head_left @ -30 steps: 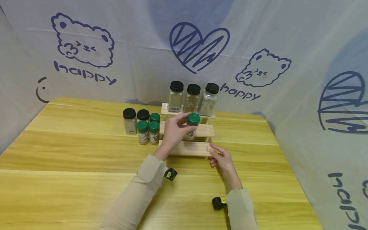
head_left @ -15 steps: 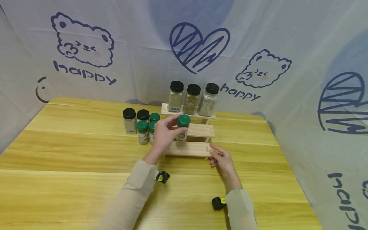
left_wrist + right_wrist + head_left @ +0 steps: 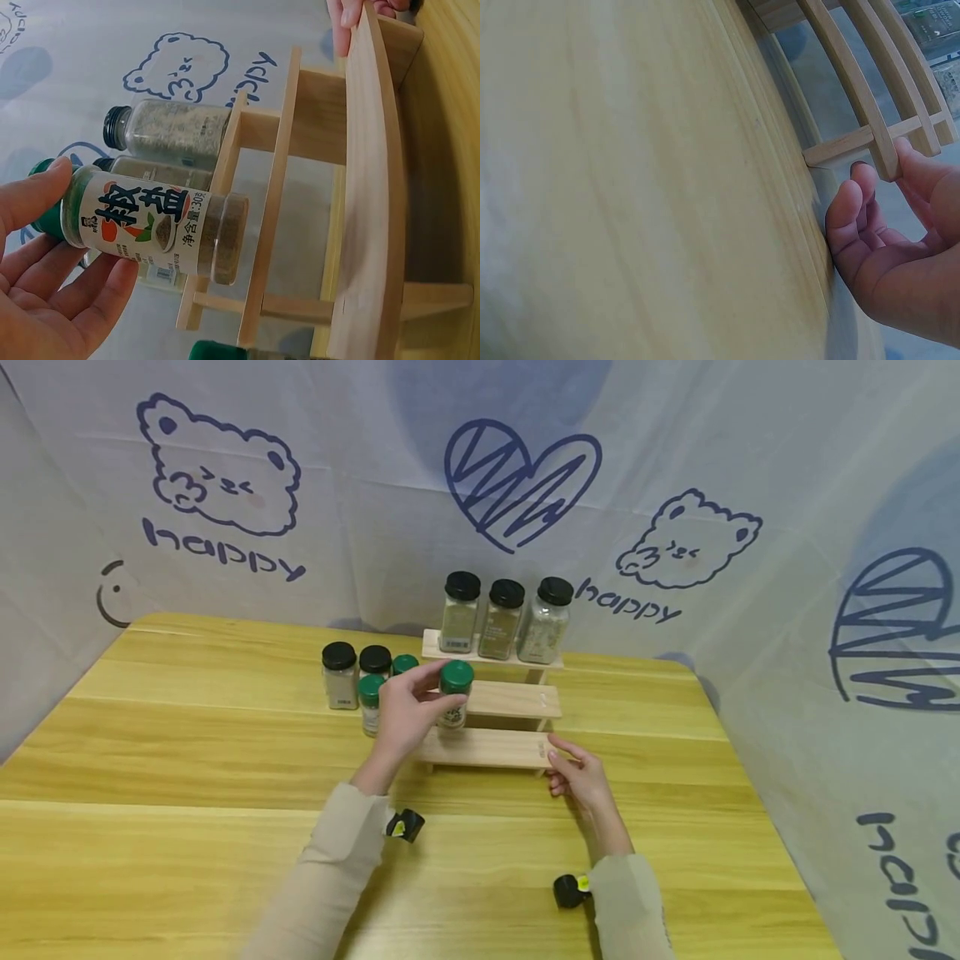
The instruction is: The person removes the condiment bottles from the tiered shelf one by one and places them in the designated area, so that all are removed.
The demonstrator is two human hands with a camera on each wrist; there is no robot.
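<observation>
Left grip point(image 3: 405, 713) holding green-capped jar point(image 3: 456, 677), label point(image 3: 142, 219) legible, left wrist view only

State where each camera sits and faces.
Head: head-worn, facing forward and down at the table; left hand, right hand, sleeves show.
Left wrist: on that wrist, facing the held jar and rack; left hand, right fingers show.
Right wrist: on that wrist, facing table and rack; right hand shows.
Head and left wrist share the held jar.
</observation>
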